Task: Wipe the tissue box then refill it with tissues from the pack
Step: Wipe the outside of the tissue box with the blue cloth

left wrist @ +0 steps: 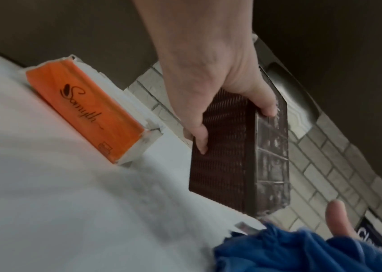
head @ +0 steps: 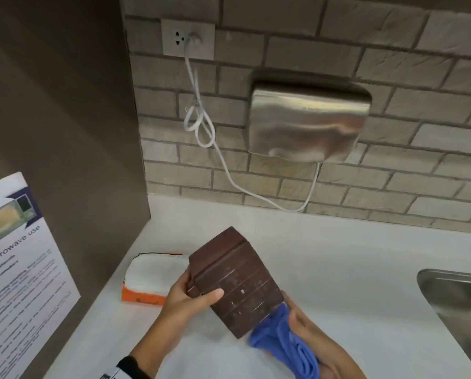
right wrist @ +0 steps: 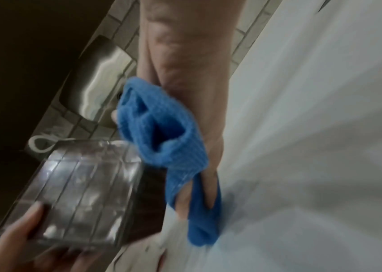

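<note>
The right hand (head: 308, 335) is bunching a blue cloth (head: 286, 340) against the near corner of the brown tissue box (head: 237, 283). The left hand (head: 185, 299) is gripping that box, tilted above the worktop (head: 338, 269). Wiping looks underway; next probably needs turning another face. Behind the box, the orange tissue pack (head: 147, 280) is lying untouched.
</note>
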